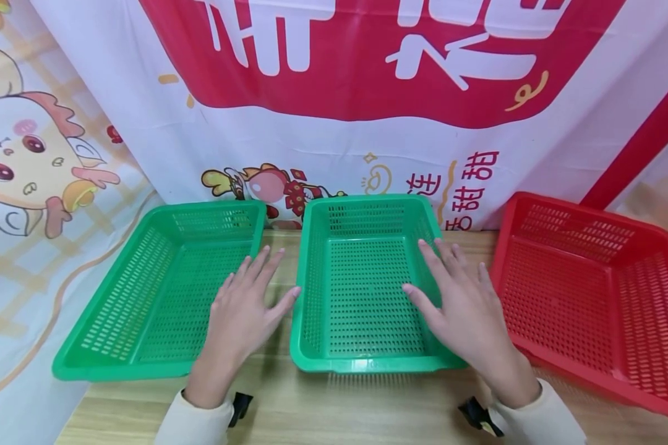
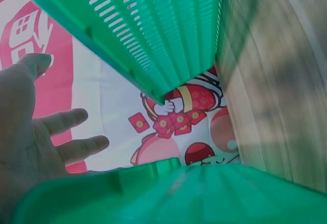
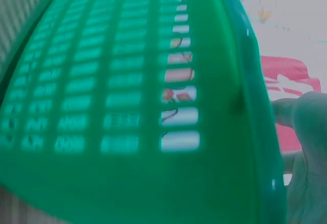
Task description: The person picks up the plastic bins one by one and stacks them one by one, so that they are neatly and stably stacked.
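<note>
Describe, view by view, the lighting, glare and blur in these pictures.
Head: mostly crisp and fairly evenly lit, with a shine on the front rim of the middle green basket; left wrist: the green basket along the bottom edge soft, blurry dark patches on the tabletop; right wrist: slots in the near green basket out of focus, small glints on its rim, printed cloth washed out.

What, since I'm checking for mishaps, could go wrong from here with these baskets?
Two things, perhaps. The right grip is open over the right side of the middle green basket, close to the red basket, so a sideways sweep might knock either one. The left grip is open near the narrow gap between the left green basket and the middle one, so reaching for one could nudge the other.
</note>
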A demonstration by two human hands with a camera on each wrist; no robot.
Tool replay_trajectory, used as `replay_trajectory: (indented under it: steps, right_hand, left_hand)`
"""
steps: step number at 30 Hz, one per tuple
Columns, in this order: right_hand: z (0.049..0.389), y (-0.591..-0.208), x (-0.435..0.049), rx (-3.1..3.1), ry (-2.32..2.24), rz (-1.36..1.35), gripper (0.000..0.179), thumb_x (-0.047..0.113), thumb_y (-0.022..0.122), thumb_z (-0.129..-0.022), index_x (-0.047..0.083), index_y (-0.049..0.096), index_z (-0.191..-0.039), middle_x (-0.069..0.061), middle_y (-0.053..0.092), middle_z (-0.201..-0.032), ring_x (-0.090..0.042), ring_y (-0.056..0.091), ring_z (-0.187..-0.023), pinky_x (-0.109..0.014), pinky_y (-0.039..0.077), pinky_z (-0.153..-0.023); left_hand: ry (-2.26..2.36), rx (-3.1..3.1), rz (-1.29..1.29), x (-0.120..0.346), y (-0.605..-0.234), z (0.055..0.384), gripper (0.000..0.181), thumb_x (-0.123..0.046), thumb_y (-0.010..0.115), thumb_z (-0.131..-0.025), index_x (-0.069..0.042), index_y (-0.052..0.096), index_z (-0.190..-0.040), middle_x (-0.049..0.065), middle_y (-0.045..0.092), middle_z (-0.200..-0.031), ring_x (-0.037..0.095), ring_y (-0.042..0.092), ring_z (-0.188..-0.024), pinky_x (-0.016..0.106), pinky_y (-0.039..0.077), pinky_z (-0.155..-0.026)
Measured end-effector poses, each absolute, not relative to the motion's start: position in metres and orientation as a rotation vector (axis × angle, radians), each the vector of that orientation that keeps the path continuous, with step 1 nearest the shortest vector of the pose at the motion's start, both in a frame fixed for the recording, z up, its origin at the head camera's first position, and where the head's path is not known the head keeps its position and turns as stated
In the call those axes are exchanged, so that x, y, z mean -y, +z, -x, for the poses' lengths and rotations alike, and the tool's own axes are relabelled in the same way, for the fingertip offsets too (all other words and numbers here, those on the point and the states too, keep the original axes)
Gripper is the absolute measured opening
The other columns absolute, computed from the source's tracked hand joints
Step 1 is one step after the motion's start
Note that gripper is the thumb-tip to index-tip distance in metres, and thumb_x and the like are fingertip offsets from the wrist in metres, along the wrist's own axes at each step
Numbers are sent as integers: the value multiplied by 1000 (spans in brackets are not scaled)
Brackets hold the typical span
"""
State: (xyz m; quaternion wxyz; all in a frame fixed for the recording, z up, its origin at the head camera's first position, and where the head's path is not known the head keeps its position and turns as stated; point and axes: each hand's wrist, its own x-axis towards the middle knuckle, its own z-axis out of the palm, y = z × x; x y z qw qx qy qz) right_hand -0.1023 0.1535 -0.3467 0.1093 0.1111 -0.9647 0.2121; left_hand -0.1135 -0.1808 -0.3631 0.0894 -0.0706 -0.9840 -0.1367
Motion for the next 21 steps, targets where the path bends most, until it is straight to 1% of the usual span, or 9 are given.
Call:
replay_trajectory:
  steps: [2,5,9,12,17,21]
  right_hand:
    - [102,-346,-147,2833,637,-340,77,54,58,-103,25,28,-167,-18,32,-170,-49,24,-158,-81,17,-119]
    - [103,-346,-137,2824,657,-362,77,52,60,-103,24,28,-167,-17,33,-170,-48,26,-157,-80,19,-119]
    - [103,-347,-124,2811,665,-395,77,51,62,-102,21,31,-166,-17,36,-169,-47,29,-157,-78,22,-120]
    - [103,-348,-114,2808,657,-414,76,52,61,-102,20,34,-165,-16,37,-168,-46,30,-156,-76,24,-121]
    - [101,-347,-99,2820,681,-432,78,56,59,-102,22,33,-166,-14,36,-169,-43,29,-158,-73,25,-123]
    - [99,-346,-92,2813,705,-435,78,56,60,-101,22,33,-166,-13,36,-169,-43,30,-158,-72,25,-123]
  left_hand:
    - [-414,2918,200,185,-363,112,76,-64,51,-102,-28,32,-166,9,31,-172,45,30,-156,73,28,-121]
    - [-444,2909,185,191,-362,110,74,-63,52,-102,-29,34,-165,9,33,-171,45,32,-156,74,30,-119]
    - [-468,2902,164,200,-362,107,74,-65,50,-102,-32,33,-165,8,34,-171,44,34,-155,78,33,-114]
    - [-469,2887,157,207,-362,104,74,-67,49,-102,-30,35,-165,7,35,-171,44,37,-153,80,35,-111]
    - [-486,2861,149,216,-363,100,73,-66,50,-102,-28,38,-163,8,38,-169,44,40,-151,79,38,-109]
    - [-500,2853,142,220,-363,99,72,-64,53,-102,-28,38,-163,8,40,-168,43,42,-151,78,40,-108]
